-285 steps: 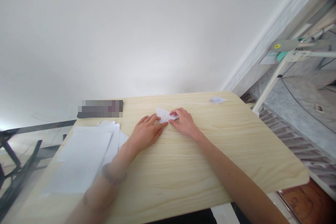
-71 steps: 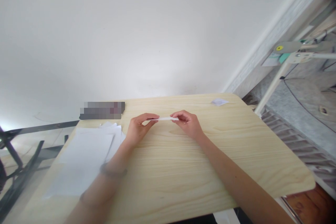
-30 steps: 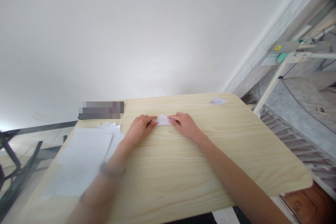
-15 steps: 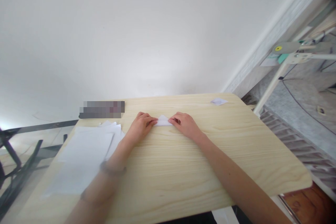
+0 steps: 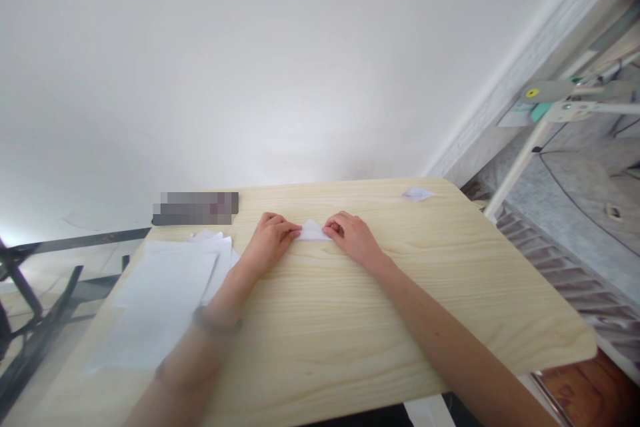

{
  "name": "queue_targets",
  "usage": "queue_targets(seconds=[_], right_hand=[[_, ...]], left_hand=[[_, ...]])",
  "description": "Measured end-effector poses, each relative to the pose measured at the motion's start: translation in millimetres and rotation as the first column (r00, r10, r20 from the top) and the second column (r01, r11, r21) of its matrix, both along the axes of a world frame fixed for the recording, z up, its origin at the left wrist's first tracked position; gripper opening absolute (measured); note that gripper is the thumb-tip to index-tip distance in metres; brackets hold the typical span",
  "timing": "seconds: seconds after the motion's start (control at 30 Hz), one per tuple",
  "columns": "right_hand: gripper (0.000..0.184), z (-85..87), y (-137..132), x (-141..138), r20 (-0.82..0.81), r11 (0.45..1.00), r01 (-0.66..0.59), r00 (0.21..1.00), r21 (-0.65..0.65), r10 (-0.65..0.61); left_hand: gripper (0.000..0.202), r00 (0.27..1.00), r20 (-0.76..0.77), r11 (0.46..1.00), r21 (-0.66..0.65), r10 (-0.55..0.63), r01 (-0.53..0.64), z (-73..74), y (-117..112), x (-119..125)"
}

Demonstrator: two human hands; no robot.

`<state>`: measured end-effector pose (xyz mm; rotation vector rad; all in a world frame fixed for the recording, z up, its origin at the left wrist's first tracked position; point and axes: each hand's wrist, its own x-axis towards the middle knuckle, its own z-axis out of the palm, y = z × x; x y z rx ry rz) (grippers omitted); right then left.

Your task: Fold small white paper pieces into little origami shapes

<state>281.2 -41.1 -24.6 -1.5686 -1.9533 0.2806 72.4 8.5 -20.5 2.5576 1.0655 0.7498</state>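
A small piece of folded white paper (image 5: 313, 232), triangular with its point away from me, lies low on the table between my hands. My left hand (image 5: 273, 235) pinches its left corner between thumb and fingers. At the right corner, my right hand (image 5: 350, 235) grips the paper in the same way, fingers curled. The fingertips cover both corners. A dark band circles my left wrist.
The wooden table (image 5: 320, 333) stands against a white wall (image 5: 310, 67). Loose white sheets (image 5: 160, 300) lie on its left side, behind them a dark, blurred-out object (image 5: 197, 208). A folded paper piece (image 5: 418, 194) rests at the back right. A white metal frame (image 5: 520, 160) stands beyond the right edge.
Both hands keep hold of the folded paper in nearly the same place. The whole view has shifted very slightly.
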Motion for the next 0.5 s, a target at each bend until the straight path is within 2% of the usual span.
queue_targets(seconds=[0.1, 0.2, 0.33, 0.5], right_hand=[[0.017, 1.1, -2, 1, 0.009, 1.000, 0.005, 1.000, 0.019, -0.005], [0.021, 4.9, -5, 0, -0.001, 0.995, -0.011, 1.000, 0.095, 0.011], [0.020, 10.2, -10, -6, 0.135, 0.968, -0.139, 0.984, 0.207, 0.112], [0.024, 10.6, -13, -16, 0.276, 0.939, -0.268, 0.939, 0.216, 0.205]], left_hand=[[0.021, 1.000, -0.011, 1.000, -0.017, 0.019, -0.019, 0.7, -1, 0], [0.021, 1.000, -0.020, 0.999, -0.031, 0.018, -0.018, 1.8, -1, 0], [0.021, 1.000, -0.013, 1.000, -0.022, 0.007, -0.007, 2.0, -2, 1], [0.022, 1.000, -0.014, 1.000, -0.005, 0.002, -0.002, 1.3, -1, 1]])
